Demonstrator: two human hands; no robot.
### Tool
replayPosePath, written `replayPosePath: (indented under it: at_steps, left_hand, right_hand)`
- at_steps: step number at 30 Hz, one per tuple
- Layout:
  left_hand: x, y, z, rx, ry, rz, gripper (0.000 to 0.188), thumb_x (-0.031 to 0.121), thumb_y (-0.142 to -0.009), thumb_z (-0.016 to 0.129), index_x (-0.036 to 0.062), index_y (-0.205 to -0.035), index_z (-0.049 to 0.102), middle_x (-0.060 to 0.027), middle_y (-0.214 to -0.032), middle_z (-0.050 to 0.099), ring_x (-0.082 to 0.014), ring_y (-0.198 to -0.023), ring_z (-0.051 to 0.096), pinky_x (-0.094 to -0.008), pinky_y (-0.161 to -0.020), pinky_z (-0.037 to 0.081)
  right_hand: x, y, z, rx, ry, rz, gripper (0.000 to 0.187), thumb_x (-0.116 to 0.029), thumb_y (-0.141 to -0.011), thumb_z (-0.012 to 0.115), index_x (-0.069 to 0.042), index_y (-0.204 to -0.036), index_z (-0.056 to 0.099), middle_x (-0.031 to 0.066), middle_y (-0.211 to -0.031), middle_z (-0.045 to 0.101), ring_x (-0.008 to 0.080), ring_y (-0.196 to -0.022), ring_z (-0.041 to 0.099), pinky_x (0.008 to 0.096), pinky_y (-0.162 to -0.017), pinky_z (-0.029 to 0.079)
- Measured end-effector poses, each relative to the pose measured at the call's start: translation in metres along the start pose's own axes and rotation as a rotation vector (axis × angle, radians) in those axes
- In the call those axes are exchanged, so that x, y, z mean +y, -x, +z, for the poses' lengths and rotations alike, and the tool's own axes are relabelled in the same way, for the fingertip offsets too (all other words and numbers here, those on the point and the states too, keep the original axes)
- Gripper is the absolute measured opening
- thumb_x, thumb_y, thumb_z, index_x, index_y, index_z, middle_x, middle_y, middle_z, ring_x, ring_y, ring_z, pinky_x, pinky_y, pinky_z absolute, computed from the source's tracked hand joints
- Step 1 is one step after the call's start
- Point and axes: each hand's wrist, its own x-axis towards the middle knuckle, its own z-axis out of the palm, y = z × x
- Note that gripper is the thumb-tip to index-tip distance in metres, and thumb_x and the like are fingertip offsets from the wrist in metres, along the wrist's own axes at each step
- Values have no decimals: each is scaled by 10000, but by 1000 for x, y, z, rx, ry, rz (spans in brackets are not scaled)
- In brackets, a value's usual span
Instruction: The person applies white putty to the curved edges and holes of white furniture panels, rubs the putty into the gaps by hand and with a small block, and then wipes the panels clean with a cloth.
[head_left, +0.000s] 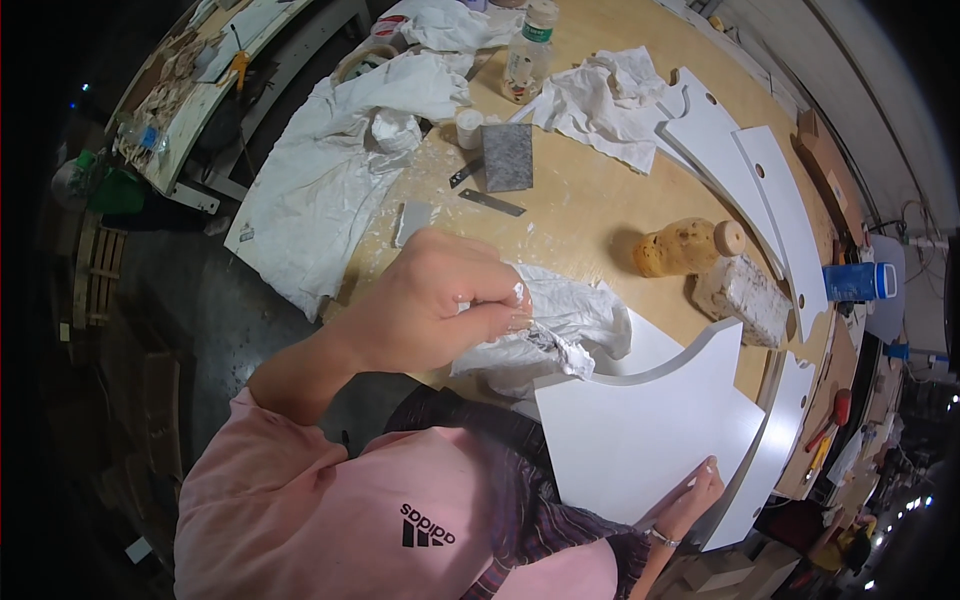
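My left hand (440, 300) is closed in a pinch on a thin tool (565, 352) with white paste on its end; the fingers hide most of it. White smears mark the fingertips. The tool's pasted end is beside the curved upper edge of a white panel (640, 430) with a concave cutout. My right hand (690, 500) grips that panel at its lower right edge, fingers wrapped around it. Behind the left hand lies a crumpled white cloth (590, 310), partly under the tool.
The wooden table (590, 215) bears a grey square plate (508, 157), a thin metal blade (491, 203), a yellowish bottle (680, 249) on its side, a paste-stained block (742, 300) and a clear bottle (525, 60). White sheeting (320, 190) drapes the left edge; curved white panels (735, 180) lie right.
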Motion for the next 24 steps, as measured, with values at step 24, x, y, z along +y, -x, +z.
replayPosePath:
  at_steps: [24]
  left_hand:
    - [0,7,1,42,-111,157,68,-42,-665,652,-27,-729,635,-109,-595,547,-265,-517,527,-335,-468,368]
  right_hand:
    - [-11,5,-5,-48,57,-3,340,-177,-932,473,-99,-651,298,-70,-641,255,43,-597,237,263,-526,170]
